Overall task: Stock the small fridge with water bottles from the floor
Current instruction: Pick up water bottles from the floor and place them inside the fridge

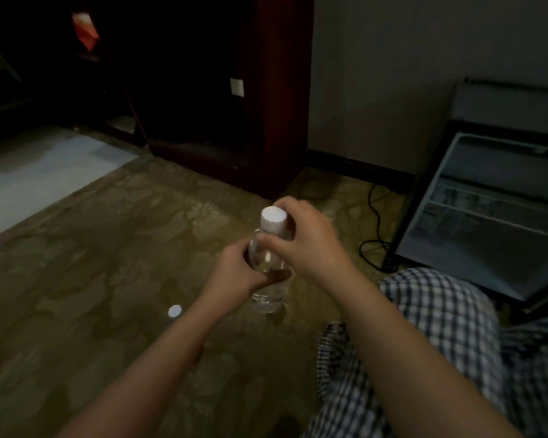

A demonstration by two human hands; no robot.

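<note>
Obs., dim room. A person sits on the patterned carpet [108,248] with checked cloth [440,327] over the knee.

Task item: the water bottle [268,263] is clear and upright, in front of the person and left of the small fridge [487,216]. Its base is at or just off the carpet; I cannot tell which.

Hands: the left hand [234,273] is wrapped round the bottle's mid-body. The right hand [307,241] is curled round the shoulder, just under the white cap [273,221]. Both are closed on the bottle, neither wide.

Step in hand (judgement): lift the bottle and carry it right to the fridge.
- The wall is thin and likely to flex, so grip it firmly but without squeezing.
- One hand on the body should be enough for the carry, leaving the other free to steady the fridge door or shelf.
- Keep the bottle upright and swing it over the knee.
- Mind the black cable [374,222] lying on the floor beside the fridge.
- The fridge seems to stand open, with railed shelves facing this way. Set the base down behind a rail before letting go.

Count:
- bottles in sight: 1
- caps on a bottle: 1
- loose white discs on the carpet [175,311]: 1, identity unclear
- fridges: 1
- cables: 1
- dark wooden cabinets [276,90]: 1
- bottles already in the fridge: too dim to tell
</note>
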